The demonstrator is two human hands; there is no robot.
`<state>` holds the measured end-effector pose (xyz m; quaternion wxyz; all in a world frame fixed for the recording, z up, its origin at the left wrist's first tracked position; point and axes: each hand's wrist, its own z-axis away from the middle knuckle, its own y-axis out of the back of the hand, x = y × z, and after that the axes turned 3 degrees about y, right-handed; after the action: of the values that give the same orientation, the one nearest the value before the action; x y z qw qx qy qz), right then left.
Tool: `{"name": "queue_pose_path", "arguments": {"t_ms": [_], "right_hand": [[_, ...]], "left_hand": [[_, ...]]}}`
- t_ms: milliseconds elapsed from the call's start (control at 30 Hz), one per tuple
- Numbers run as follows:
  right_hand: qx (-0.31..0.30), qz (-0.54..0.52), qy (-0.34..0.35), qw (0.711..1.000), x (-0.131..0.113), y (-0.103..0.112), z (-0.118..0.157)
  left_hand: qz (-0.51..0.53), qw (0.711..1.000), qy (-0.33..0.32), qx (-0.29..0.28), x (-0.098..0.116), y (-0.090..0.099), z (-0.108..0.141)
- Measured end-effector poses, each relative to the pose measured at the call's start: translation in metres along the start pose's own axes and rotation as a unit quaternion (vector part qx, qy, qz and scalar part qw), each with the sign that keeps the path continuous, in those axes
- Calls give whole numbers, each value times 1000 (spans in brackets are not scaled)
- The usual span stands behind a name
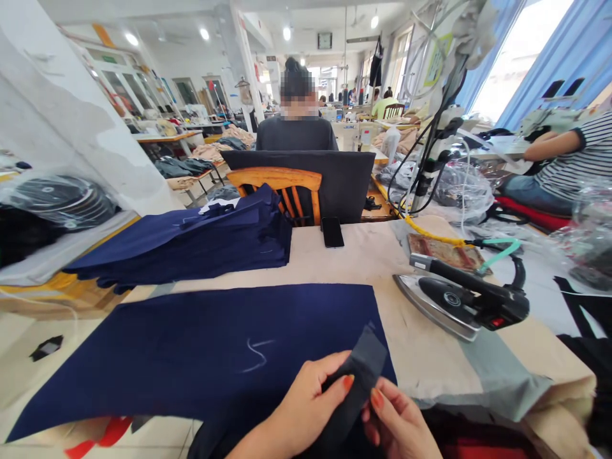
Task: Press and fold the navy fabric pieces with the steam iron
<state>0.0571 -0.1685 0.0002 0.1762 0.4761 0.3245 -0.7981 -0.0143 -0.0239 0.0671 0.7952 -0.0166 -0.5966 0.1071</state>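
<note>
A narrow dark strip of fabric (368, 357) is held up at the table's front edge. My left hand (313, 395) is closed on it, with the thumb pressed on top. My right hand (394, 414) pinches the strip's right side between thumb and fingers. Just beyond my hands, a navy fabric panel (191, 344) lies flat with a white chalk mark on it, and its left end hangs over the table edge. To the right, a steam iron (454, 299) rests apart from both hands.
A stack of navy panels (215, 242) lies at the back left, beside a phone (332, 232). Behind the iron is a worn brick-coloured rest (442, 252). Hoses and cables hang at the right. A wooden chair (272, 178) and a seated person (296, 131) are beyond the table (306, 271).
</note>
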Motion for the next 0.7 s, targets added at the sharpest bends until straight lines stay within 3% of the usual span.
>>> {"name": "queue_pose_path", "arguments": {"t_ms": [100,233,300,400,467,567,633,700], "right_hand": [[45,-51,-9,998,-3,-9,-6],[88,-87,-13,992,-8,-5,-8],[93,-106,-12,990,-10,-6,-10],[77,-111,5,991,-11,-9,-13],[56,-113,12,992,-10,-10,-14],[51,-118,21,991,-9,1,-12],[103,-109,50,987,-11,22,-9],[198,-92,111,970,-19,56,-7]], "left_hand": [[-74,996,-28,40,-7,3,3],[-193,958,-82,194,-22,12,8],[-248,942,-110,196,-23,11,10],[-280,946,-90,134,-22,2,7],[-252,958,-64,119,-22,-3,1],[-102,988,-24,115,-26,-5,-10],[32,993,8,113,-29,-1,-16],[147,981,27,120,-30,5,-20]]}}
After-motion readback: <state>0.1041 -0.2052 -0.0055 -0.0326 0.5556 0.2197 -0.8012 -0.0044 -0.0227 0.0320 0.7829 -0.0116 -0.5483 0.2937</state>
